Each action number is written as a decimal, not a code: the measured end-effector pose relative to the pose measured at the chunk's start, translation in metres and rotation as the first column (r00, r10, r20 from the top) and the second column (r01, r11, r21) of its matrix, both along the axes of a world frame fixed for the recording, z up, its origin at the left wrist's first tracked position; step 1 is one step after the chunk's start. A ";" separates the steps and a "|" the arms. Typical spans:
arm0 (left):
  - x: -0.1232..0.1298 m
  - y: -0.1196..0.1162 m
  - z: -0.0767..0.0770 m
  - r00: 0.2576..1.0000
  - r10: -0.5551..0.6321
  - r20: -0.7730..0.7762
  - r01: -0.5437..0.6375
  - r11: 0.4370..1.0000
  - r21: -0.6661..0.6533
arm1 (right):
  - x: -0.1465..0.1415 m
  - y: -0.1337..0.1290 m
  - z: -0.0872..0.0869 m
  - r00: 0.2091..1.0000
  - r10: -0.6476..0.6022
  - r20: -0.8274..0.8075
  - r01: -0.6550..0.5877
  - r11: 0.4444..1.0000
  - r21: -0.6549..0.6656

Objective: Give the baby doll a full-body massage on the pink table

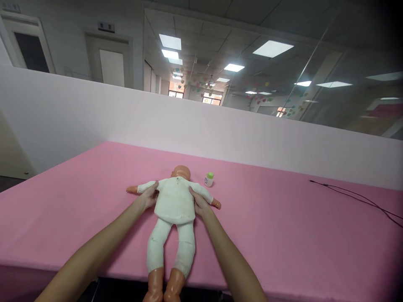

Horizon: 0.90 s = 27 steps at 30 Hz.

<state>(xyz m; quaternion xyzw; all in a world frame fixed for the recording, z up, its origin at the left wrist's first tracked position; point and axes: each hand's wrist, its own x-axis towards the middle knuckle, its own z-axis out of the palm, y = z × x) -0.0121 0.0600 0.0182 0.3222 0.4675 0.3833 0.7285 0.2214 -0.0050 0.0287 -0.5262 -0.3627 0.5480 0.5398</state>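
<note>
A baby doll [175, 201] in a white top and trousers lies along the pink table, head away from me and arms spread wide. Its feet reach past the near table edge. My left hand [150, 196] grips the doll's side under its left-hand arm, thumb on top. On the other side, my right hand [198, 201] holds it under the other arm in the same way. The fingers of both hands are partly hidden beneath the doll. A small white bottle with a green cap [208, 179] stands to the right of the doll's head.
The pink-covered table [267, 235] backs onto a low white partition [189, 121]. A thin black cable [352, 193] lies at the far right and runs off the frame. Behind the partition are a glass panel, doors and ceiling lights.
</note>
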 end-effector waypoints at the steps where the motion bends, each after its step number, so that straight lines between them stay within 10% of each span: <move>1: -0.006 -0.004 0.002 0.997 -0.031 -0.076 0.034 0.999 0.037 | 0.005 -0.003 0.002 1.000 0.030 0.010 -0.030 0.999 -0.028; 4: -0.025 -0.020 0.014 0.943 -0.103 -0.315 0.165 0.970 0.179 | 0.021 -0.012 0.013 0.942 0.072 0.329 -0.043 0.994 -0.096; 7: -0.028 -0.034 0.032 0.867 0.076 -0.493 0.172 0.883 0.437 | 0.026 -0.015 0.028 0.726 -0.078 0.683 0.050 0.997 0.061; 11: 0.005 -0.041 0.043 0.693 0.404 -0.596 0.409 0.461 0.788 | 0.002 -0.008 0.030 0.529 -0.256 0.809 -0.168 0.903 0.395; 13: 0.024 -0.042 0.038 0.652 0.385 -0.654 0.539 0.372 0.756 | -0.013 -0.002 0.019 0.459 -0.216 0.862 -0.274 0.888 0.368; 20: 0.038 -0.038 0.002 0.506 0.306 -0.806 0.674 0.443 0.591 | -0.015 0.003 -0.016 0.403 -0.032 0.915 -0.355 0.916 0.188; 27: 0.027 -0.038 -0.003 0.543 0.185 -0.819 0.650 0.525 0.549 | 0.003 -0.001 -0.029 0.444 -0.011 0.896 -0.325 0.930 0.172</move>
